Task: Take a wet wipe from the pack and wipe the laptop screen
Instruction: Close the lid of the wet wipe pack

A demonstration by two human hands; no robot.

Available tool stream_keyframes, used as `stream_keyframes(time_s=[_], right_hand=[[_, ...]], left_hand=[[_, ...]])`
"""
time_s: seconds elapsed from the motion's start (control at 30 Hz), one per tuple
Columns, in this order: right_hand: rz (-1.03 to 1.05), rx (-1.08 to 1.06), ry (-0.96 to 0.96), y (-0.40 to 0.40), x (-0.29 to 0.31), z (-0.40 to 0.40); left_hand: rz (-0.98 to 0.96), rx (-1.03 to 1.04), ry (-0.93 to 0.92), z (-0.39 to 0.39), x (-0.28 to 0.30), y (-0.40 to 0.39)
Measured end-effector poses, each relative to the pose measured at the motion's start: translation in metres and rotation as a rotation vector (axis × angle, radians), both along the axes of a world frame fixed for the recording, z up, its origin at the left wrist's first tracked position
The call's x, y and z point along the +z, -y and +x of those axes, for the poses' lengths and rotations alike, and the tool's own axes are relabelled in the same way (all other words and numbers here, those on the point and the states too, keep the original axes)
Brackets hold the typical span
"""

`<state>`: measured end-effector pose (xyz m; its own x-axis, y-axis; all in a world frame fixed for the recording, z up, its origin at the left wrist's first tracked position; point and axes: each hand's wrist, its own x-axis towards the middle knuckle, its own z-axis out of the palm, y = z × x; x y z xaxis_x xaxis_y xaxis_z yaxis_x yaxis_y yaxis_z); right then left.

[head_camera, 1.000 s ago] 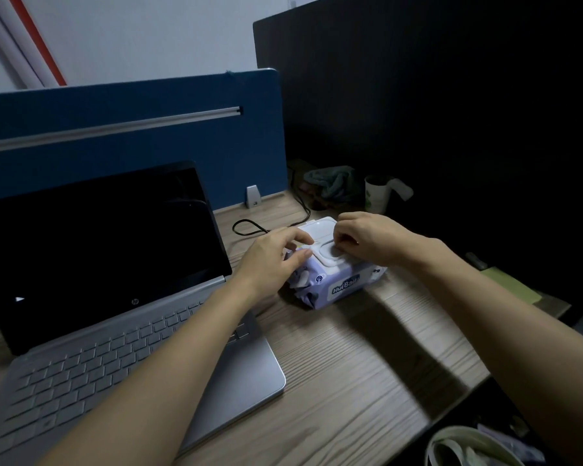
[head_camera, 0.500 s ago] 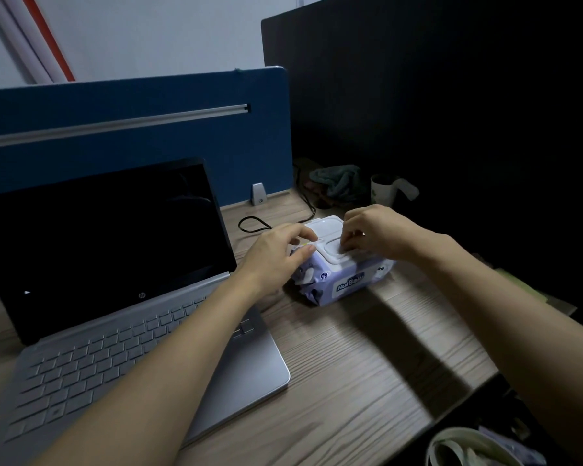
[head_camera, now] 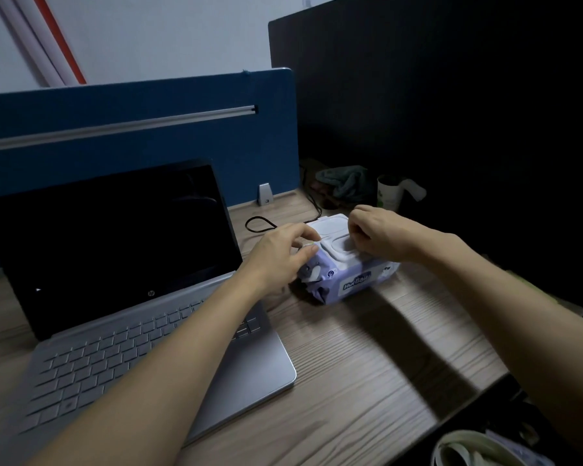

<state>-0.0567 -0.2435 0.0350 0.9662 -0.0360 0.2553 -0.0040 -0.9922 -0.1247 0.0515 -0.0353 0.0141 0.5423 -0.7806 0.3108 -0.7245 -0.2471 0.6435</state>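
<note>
Here, a purple-and-white pack of wet wipes [head_camera: 347, 270] lies on the wooden desk [head_camera: 367, 364], just right of the open laptop [head_camera: 142, 297], its white plastic lid [head_camera: 334, 240] facing up and appearing closed. The person's left hand [head_camera: 280, 253] steadies the pack's near-left end, fingers and thumb curled against it. The right hand [head_camera: 381, 235] hovers over the lid's far edge, fingers bent in; whether they pinch the lid cannot be told. The laptop's dark screen [head_camera: 115, 237] stands upright. Behind the pack lie a looped black cable [head_camera: 260, 225], a crumpled green cloth [head_camera: 347, 181] and a pale cup [head_camera: 389, 193]. A blue partition [head_camera: 132, 129] rises behind the laptop.
</note>
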Motion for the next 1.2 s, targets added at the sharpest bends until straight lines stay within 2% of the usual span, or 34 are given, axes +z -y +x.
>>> stream_keyframes(time_s=[0.17, 0.37, 0.5, 0.83, 1.03, 1.2], right_hand=[[0.012, -0.002, 0.042, 0.001, 0.003, 0.000], [-0.008, -0.002, 0.063, -0.002, 0.003, 0.000], [0.001, -0.019, 0.086, 0.002, -0.008, -0.006], [0.200, 0.042, 0.034, 0.011, -0.004, -0.017], [0.174, 0.013, 0.090, 0.004, -0.010, -0.009], [0.364, -0.031, 0.154, 0.003, -0.019, -0.011]], left_hand=[[0.029, 0.034, 0.036, 0.000, 0.005, 0.000], [0.193, 0.098, 0.098, -0.004, 0.004, 0.002], [0.193, 0.103, 0.137, -0.015, -0.001, 0.006], [0.236, 0.054, 0.202, -0.018, 0.000, 0.014], [0.257, 0.066, 0.212, -0.017, -0.002, 0.017], [0.239, 0.085, 0.247, -0.018, -0.004, 0.018]])
